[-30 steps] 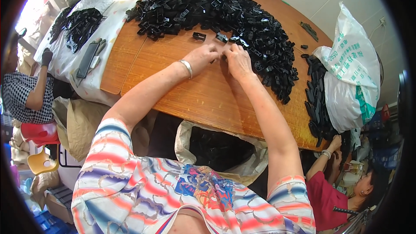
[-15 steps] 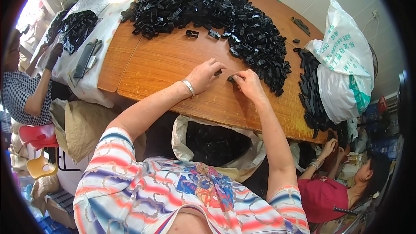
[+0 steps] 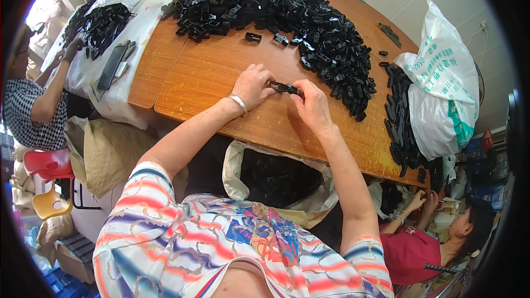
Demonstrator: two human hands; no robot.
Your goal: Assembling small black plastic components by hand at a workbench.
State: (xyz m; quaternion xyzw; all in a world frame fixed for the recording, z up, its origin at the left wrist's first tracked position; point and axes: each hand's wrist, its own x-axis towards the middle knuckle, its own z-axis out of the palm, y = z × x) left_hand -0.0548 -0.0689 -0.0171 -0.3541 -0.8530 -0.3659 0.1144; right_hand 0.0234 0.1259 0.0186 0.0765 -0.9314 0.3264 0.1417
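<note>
Between my two hands is a small black plastic part (image 3: 285, 88), held level just above the wooden table (image 3: 221, 69). My left hand (image 3: 253, 85) has its fingertips closed on one end. My right hand (image 3: 313, 104) pinches the other end between thumb and fingers. Whether this is one piece or two joined pieces is too small to tell. A large curved heap of black plastic parts (image 3: 237, 3) lies beyond my hands and reaches round to the right. Two loose parts, one a black clip-like piece (image 3: 253, 37), lie between the heap and my hands.
An open sack (image 3: 236, 179) holding black parts hangs at the table's near edge. At right are a row of long black pieces (image 3: 396, 116) and a white bag (image 3: 441, 88). Co-workers sit at left (image 3: 38, 105) and right (image 3: 411, 251). A brown sack (image 3: 113, 152) stands at lower left.
My hands have come together. The black pieces that were apart in each hand now meet as one longer part between them. The view has shifted slightly.
</note>
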